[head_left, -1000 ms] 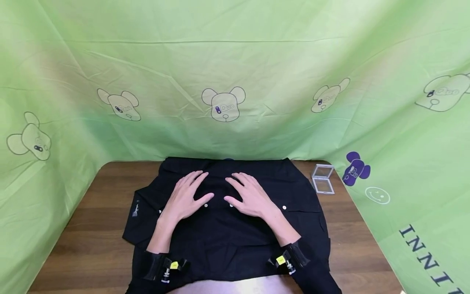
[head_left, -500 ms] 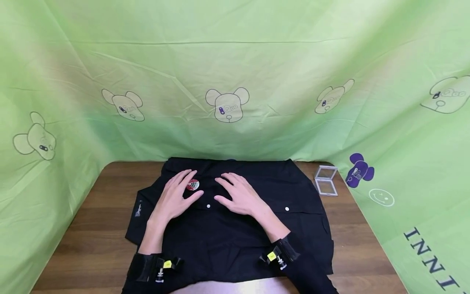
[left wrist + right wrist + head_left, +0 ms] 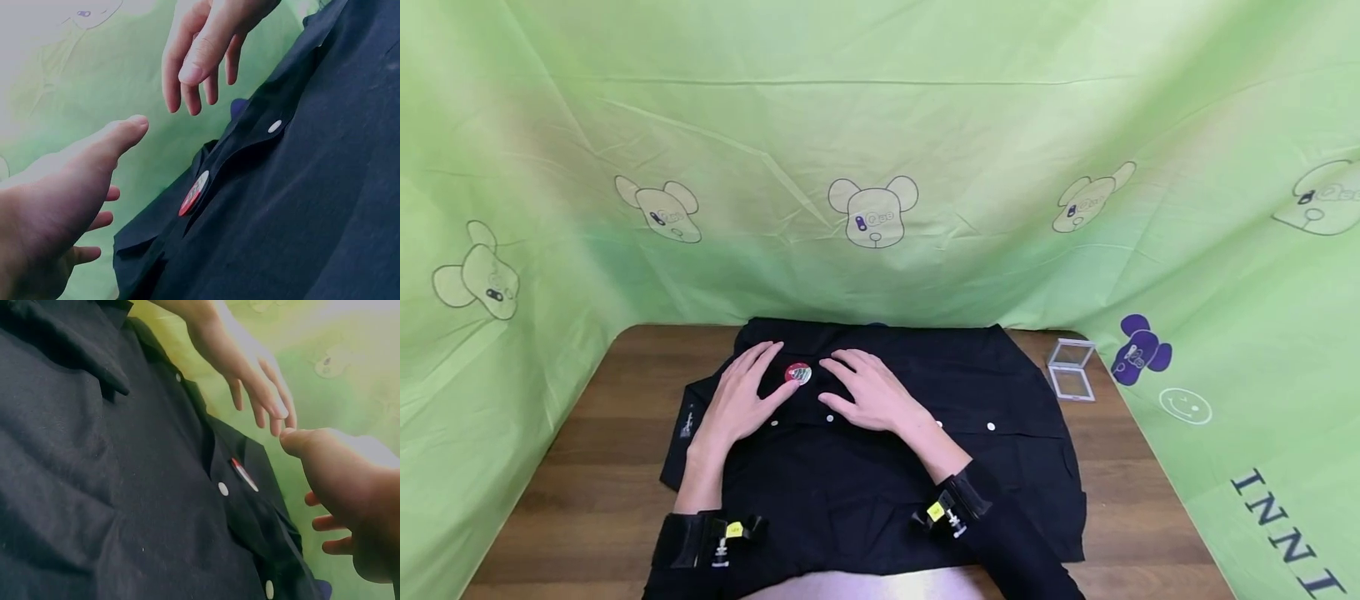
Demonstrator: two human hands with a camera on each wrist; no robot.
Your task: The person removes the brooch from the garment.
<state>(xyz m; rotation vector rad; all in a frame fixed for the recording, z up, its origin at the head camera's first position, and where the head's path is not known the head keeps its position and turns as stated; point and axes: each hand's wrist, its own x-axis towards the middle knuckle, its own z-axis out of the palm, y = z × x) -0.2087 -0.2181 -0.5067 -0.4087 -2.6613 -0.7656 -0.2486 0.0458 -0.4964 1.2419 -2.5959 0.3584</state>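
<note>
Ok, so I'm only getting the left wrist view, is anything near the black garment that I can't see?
Observer: Yes, an open clear case sits beside the black garment, at the right of the table.
Operator: What's around the wrists?
Observer: Each wears a black strap with a yellow tag.
Operator: And from above, where's the round badge?
Observer: Between the left hand and the right hand, in the head view.

Black shirt (image 3: 880, 475) flat on table (image 3: 580, 467), red-white round badge (image 3: 798, 372) atop.
</note>
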